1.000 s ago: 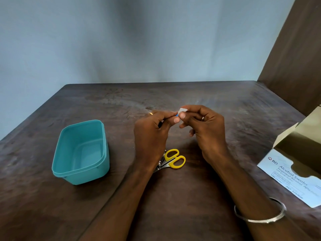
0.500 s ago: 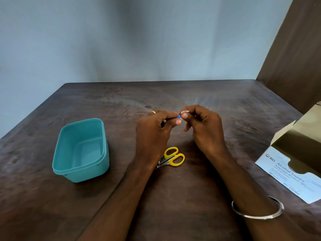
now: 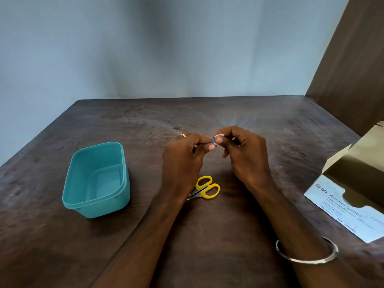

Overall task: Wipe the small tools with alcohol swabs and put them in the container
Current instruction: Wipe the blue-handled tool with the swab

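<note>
My left hand (image 3: 182, 161) pinches a small tool with a blue tip (image 3: 212, 141); most of the tool is hidden in my fingers. My right hand (image 3: 245, 154) pinches a white alcohol swab (image 3: 218, 137) against that blue tip. Both hands are raised above the middle of the dark wooden table (image 3: 207, 235). Small yellow-handled scissors (image 3: 205, 189) lie on the table under my left wrist, blades partly hidden. An empty teal plastic container (image 3: 97, 179) stands to the left.
An opened box of alcohol swabs (image 3: 351, 196) lies at the right edge of the table, its flap raised. A brown panel (image 3: 353, 59) rises at the back right and a pale wall stands behind the table.
Both hands stay together at the table's middle, shifting only slightly. The swab has been worked tighter around the blue tip, with less white showing.
</note>
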